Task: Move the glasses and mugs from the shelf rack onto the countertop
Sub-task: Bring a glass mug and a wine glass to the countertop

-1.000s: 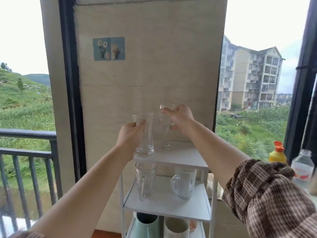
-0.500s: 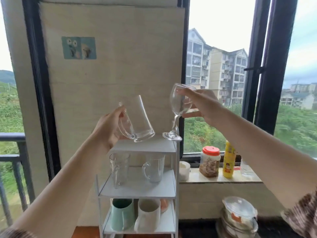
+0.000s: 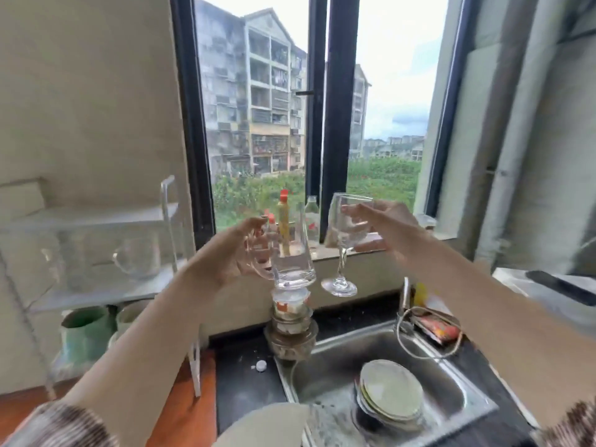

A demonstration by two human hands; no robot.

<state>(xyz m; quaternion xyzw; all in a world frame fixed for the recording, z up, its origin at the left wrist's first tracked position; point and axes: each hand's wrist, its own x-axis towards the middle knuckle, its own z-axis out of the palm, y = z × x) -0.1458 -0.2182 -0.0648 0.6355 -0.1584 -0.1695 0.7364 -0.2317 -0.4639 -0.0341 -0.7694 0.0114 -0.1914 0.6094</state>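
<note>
currently carrying: left hand (image 3: 222, 266) is gripping a glass mug (image 3: 290, 253) by its handle, right hand (image 3: 387, 230) is holding a wine glass (image 3: 346, 240) by the bowl, both hanging above the sink (image 3: 477, 401) edge. next move is calling for bare desk (image 3: 238, 366) to land them upright.

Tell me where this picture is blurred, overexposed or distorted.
Head view: the shelf rack at left smears with motion blur; the sky through the window is blown out white; wide-angle distortion bends the window frame; the glass mug and wine glass stay fairly sharp.
</note>
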